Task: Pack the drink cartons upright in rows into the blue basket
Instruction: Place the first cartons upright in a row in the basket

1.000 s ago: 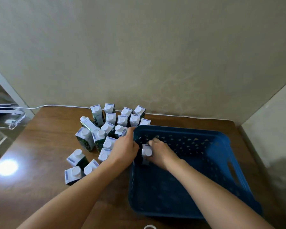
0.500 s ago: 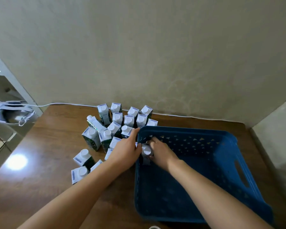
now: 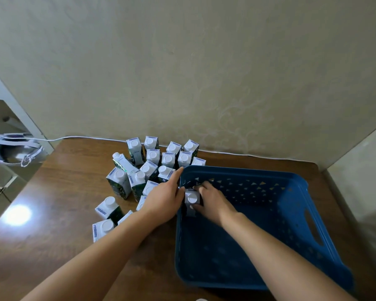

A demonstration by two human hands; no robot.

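Note:
A blue plastic basket (image 3: pixel 291 213) stands on the right of a brown wooden table. One white-capped drink carton (image 3: pixel 191 199) stands upright inside it, against the left wall near the far left corner. My right hand (image 3: pixel 211 200) is closed around this carton. My left hand (image 3: pixel 164 200) rests on the outside of the basket's left rim, fingers stretched toward the corner. Several more cartons (image 3: pixel 152 168) with green sides and white tops cluster on the table left of the basket, most upright, one leaning (image 3: pixel 124 162).
The table (image 3: pixel 59 213) meets a beige wall behind and another wall on the right. A white cable (image 3: pixel 248 154) runs along the table's back edge. A white headset-like device (image 3: pixel 11 152) lies off the table at the far left.
The view has drifted slightly. Both hands stay at the basket's far left corner, the right one still on the carton, the left fingers reaching a little further along the rim.

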